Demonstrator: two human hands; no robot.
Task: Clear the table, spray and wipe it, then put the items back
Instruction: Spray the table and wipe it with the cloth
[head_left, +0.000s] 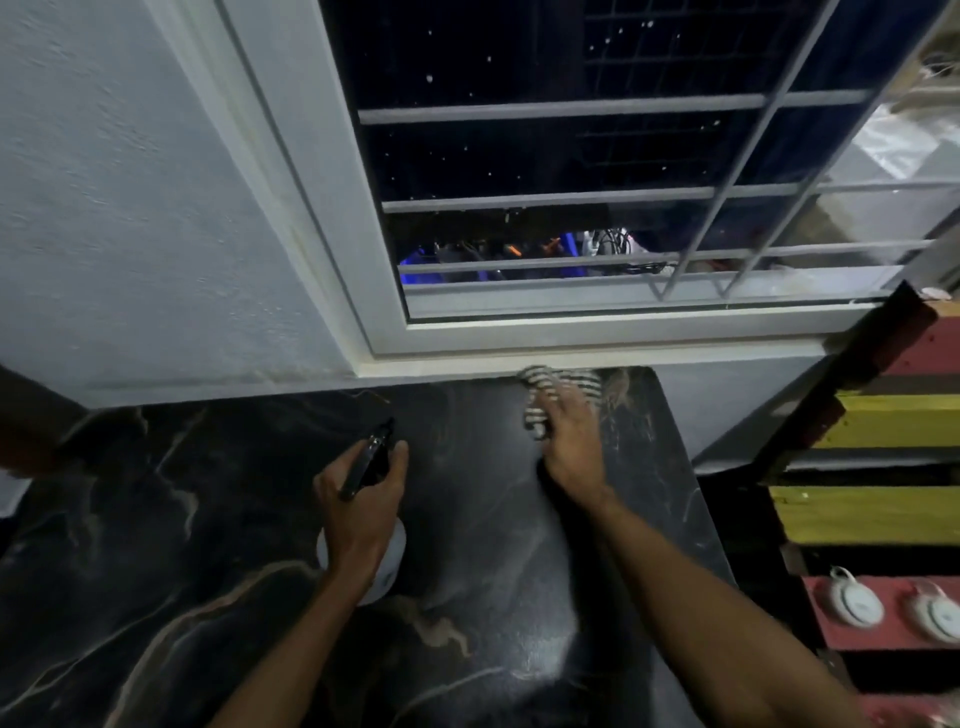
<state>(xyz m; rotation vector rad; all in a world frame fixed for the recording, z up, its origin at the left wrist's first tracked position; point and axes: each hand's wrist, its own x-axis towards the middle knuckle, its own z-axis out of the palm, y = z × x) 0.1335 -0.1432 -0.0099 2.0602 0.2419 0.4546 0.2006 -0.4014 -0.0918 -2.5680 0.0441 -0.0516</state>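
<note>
A black marble table (208, 519) with pale veins fills the lower half of the view. My left hand (363, 509) grips a spray bottle (371, 460) by its black trigger head, and the bottle's white body shows below my wrist. My right hand (569, 436) presses a striped black-and-white cloth (540, 387) onto the table's far right corner, close under the window sill. The fingers lie spread over the cloth and cover much of it.
A white wall and a barred window (571, 197) rise directly behind the table. To the right stands a slatted bench (883, 421) in red, yellow and black, with two white round objects (852, 603) on a lower red slat.
</note>
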